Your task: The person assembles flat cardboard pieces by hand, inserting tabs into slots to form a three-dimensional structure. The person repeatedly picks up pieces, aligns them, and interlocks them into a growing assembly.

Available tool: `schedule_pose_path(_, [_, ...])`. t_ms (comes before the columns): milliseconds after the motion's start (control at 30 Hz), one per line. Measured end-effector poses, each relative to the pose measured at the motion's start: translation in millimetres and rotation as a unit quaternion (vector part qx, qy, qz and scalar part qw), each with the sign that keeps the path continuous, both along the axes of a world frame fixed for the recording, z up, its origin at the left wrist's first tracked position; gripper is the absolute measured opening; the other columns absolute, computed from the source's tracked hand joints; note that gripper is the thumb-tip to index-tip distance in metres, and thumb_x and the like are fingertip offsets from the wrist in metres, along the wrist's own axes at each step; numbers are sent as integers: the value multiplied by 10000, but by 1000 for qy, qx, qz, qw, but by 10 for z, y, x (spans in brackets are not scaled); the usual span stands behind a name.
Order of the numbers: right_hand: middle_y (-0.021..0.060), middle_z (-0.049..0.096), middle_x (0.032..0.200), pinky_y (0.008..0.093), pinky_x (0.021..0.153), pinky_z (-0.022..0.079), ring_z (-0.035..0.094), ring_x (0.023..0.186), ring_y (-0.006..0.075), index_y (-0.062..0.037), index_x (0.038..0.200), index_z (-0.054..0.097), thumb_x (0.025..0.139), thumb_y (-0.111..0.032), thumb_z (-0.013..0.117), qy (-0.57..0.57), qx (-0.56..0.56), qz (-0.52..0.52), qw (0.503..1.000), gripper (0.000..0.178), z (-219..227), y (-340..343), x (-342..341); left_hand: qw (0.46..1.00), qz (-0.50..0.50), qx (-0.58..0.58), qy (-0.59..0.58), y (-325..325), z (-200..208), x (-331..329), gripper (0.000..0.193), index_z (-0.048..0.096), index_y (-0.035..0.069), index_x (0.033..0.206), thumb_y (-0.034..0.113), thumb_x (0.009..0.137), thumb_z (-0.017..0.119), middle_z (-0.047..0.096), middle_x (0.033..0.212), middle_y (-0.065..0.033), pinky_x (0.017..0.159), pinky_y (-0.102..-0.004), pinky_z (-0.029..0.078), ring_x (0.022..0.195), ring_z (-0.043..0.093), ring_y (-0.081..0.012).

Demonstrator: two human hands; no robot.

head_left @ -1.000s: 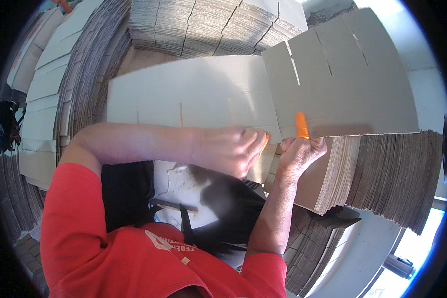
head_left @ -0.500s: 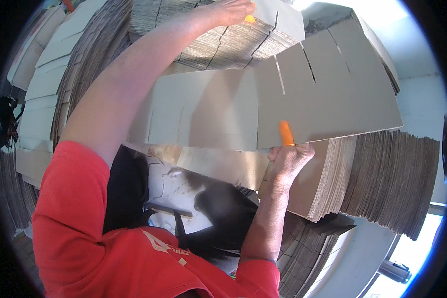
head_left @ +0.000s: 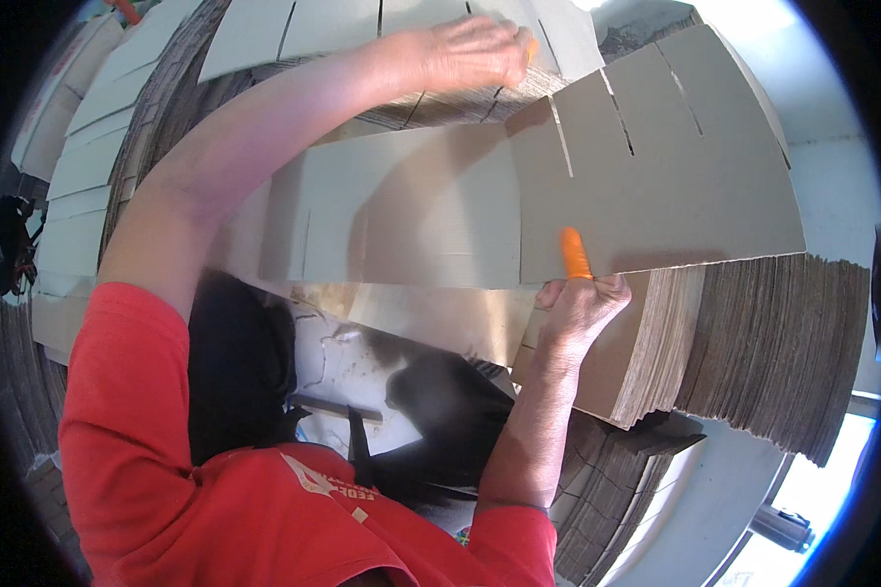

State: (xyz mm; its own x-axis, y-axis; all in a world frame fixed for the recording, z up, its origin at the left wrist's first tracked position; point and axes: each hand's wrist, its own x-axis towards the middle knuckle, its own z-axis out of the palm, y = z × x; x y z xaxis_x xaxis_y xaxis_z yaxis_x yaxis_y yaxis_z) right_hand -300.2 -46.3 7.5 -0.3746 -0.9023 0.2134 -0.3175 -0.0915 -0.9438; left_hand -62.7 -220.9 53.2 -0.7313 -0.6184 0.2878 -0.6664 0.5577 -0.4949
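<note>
My right hand [head_left: 587, 301] is closed on the near edge of a grey-brown cardboard sheet [head_left: 656, 186]. Its thumb, in an orange finger cover [head_left: 576, 252], lies on top; the other fingers are mostly hidden underneath. Several narrow slots cut into the sheet's far edge, and a crease divides it from a paler panel [head_left: 440, 215] on the left. Farther away, my left hand [head_left: 480, 54] is curled, its fingertips at another slotted cardboard sheet [head_left: 333, 27] over the far stack. An orange cover shows on one of its fingertips.
Tall cardboard stacks [head_left: 773, 342] stand at the right, with another stack [head_left: 607, 489] lower down. More layered sheets [head_left: 98, 166] line the left side. A dark strip [head_left: 338, 406] lies on the pale floor between my legs. A grey cylinder [head_left: 783, 528] is at the lower right.
My left hand has come nearer and a little to the right, and the far slotted sheet now covers more of the stack's front. My right hand keeps its hold.
</note>
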Motion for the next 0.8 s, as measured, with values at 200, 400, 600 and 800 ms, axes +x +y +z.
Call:
schedule_pose_path(200, [141,537,535,273,306,339,371,318,99,60,701,510,640,89,324,-86,9,3,996,198,178,24,161,991,-91,-72,68,198,-228,59,150,560,-122,724,-8,664,637,501,797,-173,498,-329,562,699,625,-233])
schedule_pose_path(400, [90,504,513,272,320,352,385,337,94,25,675,488,654,91,325,-89,6,18,996,177,145,57,103,998,-45,-45,29,309,-177,18,191,605,-119,897,29,777,603,537,1003,-192,592,-282,589,789,615,-205])
schedule_pose_path(600, [63,500,515,269,345,381,461,369,104,40,719,549,695,77,343,-26,3,40,999,210,198,35,142,978,-184,-5,93,711,-311,-205,268,624,-186,890,30,732,626,563,955,-232,467,-264,556,741,596,-190])
schedule_pose_path(800, [90,591,509,219,387,409,537,411,103,43,856,662,857,-46,470,20,-1,72,997,212,476,64,28,975,-214,-64,12,907,-256,-241,309,653,-153,882,103,710,643,598,964,-232,465,-238,540,692,580,-163])
